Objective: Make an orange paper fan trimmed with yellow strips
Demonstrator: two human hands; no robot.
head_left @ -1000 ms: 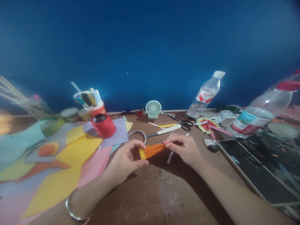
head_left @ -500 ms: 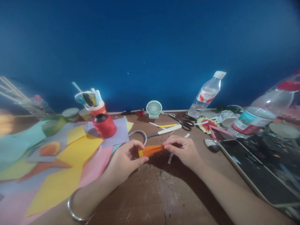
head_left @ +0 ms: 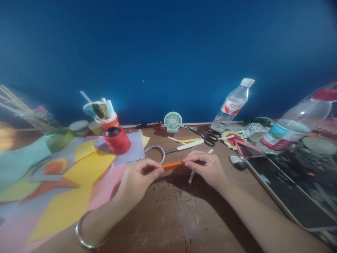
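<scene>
1. The folded orange paper strip [head_left: 173, 165] is held just above the wooden table [head_left: 168, 225], near its middle. It looks narrow and edge-on, and I cannot tell how many layers it has because the view is soft.
2. The left hand [head_left: 139, 175] is closed in a pinch on the strip's left end, thumb against fingertips. A metal bangle [head_left: 88, 241] sits on that wrist.
3. The right hand [head_left: 207, 167] pinches the right end in the same way, with its fingers curled over the paper.
4. By my reading, the step in hand is squeezing the folded strip flat between the two pinches to set its creases.
5. A further fold or a tie would call for one hand to hold the layers lined up while the other lets go. A loose pinch would let the folds spring apart.
6. Dark crumbs [head_left: 181, 188] are scattered on the table below the strip.
7. Just beyond the hands lie a metal ring [head_left: 154, 147], a white-handled knife [head_left: 189, 145] and scissors [head_left: 207, 139].
8. Coloured paper sheets [head_left: 89, 165] and a red thread spool [head_left: 117, 141] are on the left. A dark phone [head_left: 284, 193] lies on the right.
</scene>
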